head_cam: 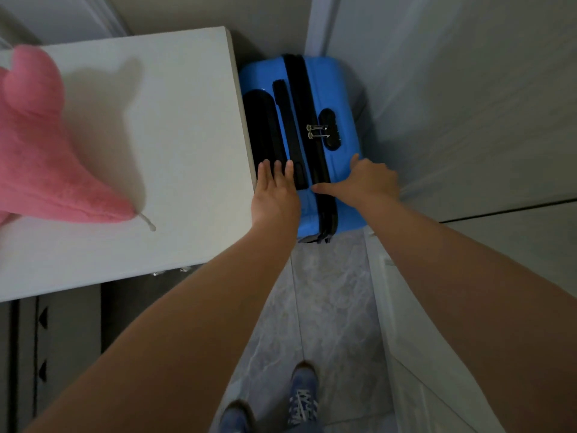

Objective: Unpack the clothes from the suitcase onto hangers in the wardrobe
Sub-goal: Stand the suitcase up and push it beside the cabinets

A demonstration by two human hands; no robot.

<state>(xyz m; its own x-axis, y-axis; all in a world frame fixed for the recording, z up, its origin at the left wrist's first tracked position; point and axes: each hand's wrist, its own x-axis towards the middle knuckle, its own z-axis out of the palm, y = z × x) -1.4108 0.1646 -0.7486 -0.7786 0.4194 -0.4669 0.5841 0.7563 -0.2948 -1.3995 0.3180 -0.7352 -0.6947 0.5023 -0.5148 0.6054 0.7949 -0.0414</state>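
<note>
1. White flat-topped desk fills the left of the scene; its right edge sits just beside the case, leaving a narrow slot.
2. Grey wardrobe door panel closes the right side, so the case is wedged between the two.
3. Pink plush cushion lies on the desk at far left, well apart from the work.
4. Bright blue hard-shell suitcase stands upright on the pale tiled floor; black zip band shut, two metal zip pulls meeting by the lock. No clothes visible; unpacking not begun.
5. Left hand: grip open, straight fingers laid on the black top handle area.
6. Right hand: grip open, fingers spread across the shell's right edge, thumb toward the zip. Judged: both brace the case to draw it out.
</note>
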